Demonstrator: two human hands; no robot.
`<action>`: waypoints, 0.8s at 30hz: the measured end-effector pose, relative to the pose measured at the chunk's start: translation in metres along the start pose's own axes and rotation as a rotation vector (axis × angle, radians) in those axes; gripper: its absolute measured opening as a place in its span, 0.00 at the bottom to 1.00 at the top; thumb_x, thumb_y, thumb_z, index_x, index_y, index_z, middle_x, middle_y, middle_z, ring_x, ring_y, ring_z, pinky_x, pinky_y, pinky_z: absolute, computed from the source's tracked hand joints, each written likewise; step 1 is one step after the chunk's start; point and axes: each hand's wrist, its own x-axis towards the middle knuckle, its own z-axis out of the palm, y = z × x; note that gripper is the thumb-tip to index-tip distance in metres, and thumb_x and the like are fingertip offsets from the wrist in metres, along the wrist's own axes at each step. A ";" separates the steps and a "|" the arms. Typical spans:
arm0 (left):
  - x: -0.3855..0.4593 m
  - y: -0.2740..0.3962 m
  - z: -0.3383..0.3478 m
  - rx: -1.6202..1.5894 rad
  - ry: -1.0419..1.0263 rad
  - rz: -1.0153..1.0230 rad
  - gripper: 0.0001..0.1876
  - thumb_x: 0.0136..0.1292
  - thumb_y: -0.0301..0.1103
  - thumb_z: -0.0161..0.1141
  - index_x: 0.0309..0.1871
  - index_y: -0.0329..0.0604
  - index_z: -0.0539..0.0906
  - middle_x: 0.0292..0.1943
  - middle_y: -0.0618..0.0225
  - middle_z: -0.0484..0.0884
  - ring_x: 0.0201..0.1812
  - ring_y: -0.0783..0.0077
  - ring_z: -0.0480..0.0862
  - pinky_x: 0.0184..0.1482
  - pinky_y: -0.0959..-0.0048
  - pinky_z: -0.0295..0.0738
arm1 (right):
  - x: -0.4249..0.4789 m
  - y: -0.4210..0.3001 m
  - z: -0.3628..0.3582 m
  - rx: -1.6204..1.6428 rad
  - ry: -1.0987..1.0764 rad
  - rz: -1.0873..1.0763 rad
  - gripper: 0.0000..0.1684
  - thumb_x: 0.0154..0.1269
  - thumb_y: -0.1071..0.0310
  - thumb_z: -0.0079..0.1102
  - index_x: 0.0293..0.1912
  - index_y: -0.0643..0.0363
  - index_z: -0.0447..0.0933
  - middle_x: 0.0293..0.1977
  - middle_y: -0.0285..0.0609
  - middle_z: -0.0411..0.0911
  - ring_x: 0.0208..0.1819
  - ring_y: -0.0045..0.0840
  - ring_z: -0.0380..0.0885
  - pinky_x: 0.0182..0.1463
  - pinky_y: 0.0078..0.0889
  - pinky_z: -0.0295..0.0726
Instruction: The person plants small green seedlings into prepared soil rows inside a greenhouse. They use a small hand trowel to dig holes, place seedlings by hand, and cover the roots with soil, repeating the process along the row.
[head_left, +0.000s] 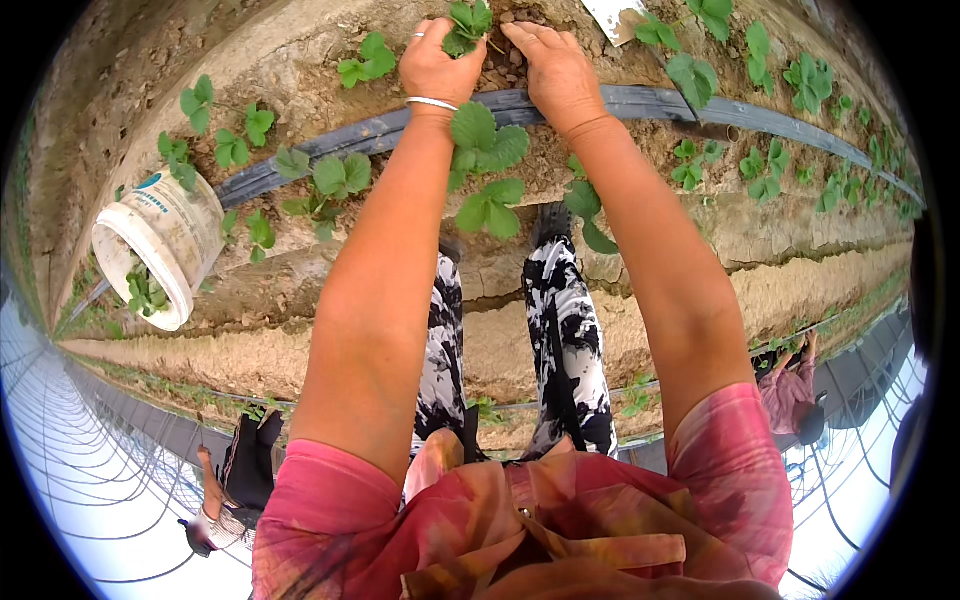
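Observation:
My left hand (442, 66), with a ring and a white bracelet, grips a small strawberry plant (471, 19) between thumb and fingers at the raised soil bed. Beside it, my right hand (556, 71) lies palm down with its fingers extended on loose soil clods (511, 58). Its palm and thumb are mostly hidden. A larger strawberry plant (487, 146) grows between my forearms. The black irrigation hose (510, 105) runs along the bed under my wrists.
At left, a white plastic bucket (184, 217) lies tilted with leafy plants (144, 289) inside. A soil-smeared white flat piece (616, 21) lies near a dark rod (679, 86) and a brown tube (716, 132). Two other people (251, 465) (795, 390) are farther off.

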 end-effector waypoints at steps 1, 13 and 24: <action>0.000 0.000 -0.001 -0.004 -0.010 -0.004 0.12 0.41 0.39 0.67 0.29 0.46 0.79 0.28 0.66 0.77 0.29 0.59 0.78 0.31 0.67 0.73 | 0.001 0.000 -0.003 0.053 0.022 0.031 0.25 0.47 0.78 0.52 0.48 0.48 0.72 0.46 0.34 0.70 0.44 0.33 0.70 0.46 0.32 0.74; -0.011 0.013 -0.025 0.261 -0.168 -0.021 0.11 0.42 0.37 0.64 0.31 0.50 0.80 0.29 0.68 0.76 0.28 0.63 0.77 0.31 0.66 0.73 | 0.007 0.001 0.001 0.106 -0.063 0.239 0.19 0.48 0.65 0.60 0.44 0.44 0.75 0.36 0.39 0.73 0.37 0.38 0.75 0.39 0.41 0.75; -0.022 0.032 -0.007 0.208 -0.165 -0.186 0.09 0.44 0.36 0.64 0.27 0.44 0.78 0.28 0.64 0.75 0.30 0.59 0.77 0.32 0.64 0.72 | 0.006 0.001 -0.005 0.191 -0.054 0.223 0.19 0.51 0.68 0.56 0.45 0.39 0.75 0.36 0.37 0.74 0.36 0.35 0.75 0.39 0.39 0.75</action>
